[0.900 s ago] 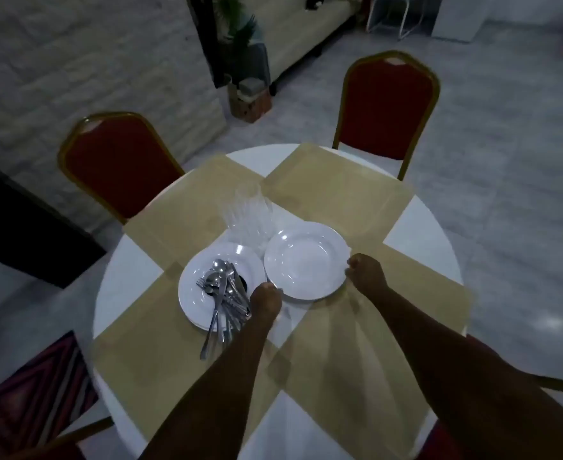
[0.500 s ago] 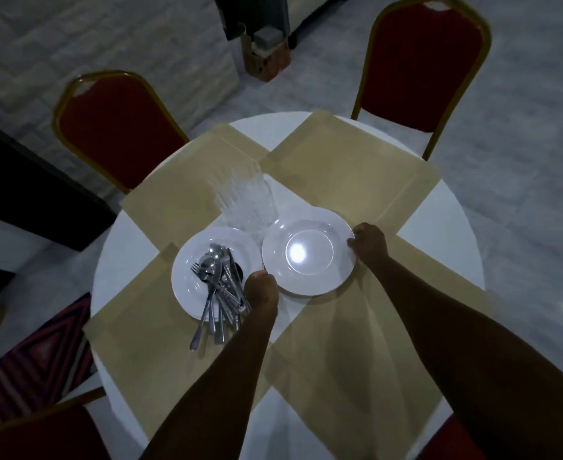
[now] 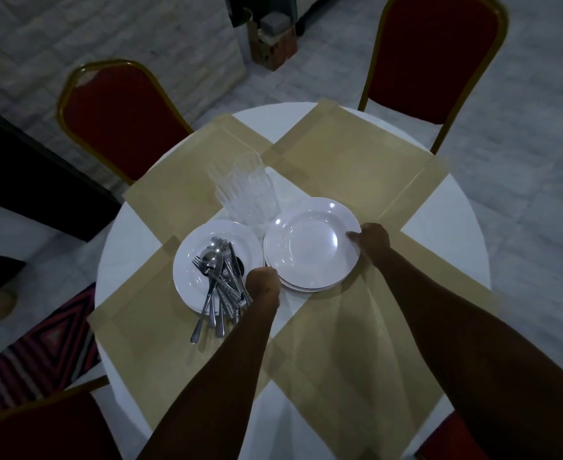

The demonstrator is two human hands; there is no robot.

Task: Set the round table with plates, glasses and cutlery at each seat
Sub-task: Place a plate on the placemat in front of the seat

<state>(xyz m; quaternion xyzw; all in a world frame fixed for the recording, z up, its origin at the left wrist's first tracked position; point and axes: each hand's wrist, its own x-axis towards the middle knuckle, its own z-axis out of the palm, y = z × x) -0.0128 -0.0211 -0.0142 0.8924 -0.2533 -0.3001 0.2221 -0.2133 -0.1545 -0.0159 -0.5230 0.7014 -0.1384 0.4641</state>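
A stack of white plates point(image 3: 311, 244) sits near the middle of the round white table point(image 3: 446, 237). My right hand point(image 3: 371, 237) grips the top plate at its right rim, and my left hand point(image 3: 263, 282) holds its near-left rim. The top plate looks slightly shifted from those beneath. To the left, another white plate point(image 3: 192, 270) carries a pile of forks, spoons and knives point(image 3: 222, 280). Clear glasses point(image 3: 245, 190) stand clustered just behind the plates. Several tan placemats point(image 3: 346, 157) lie at the seats.
Red chairs with gold frames stand at the far left point(image 3: 114, 111), far right point(image 3: 436, 51) and near left point(image 3: 31, 433). A striped rug point(image 3: 37, 353) lies on the floor at left. A small box point(image 3: 273, 44) sits by the wall.
Both hands have stayed on the top plate's rim while my view moved closer over the table. The top plate now sits slightly offset from the stack.
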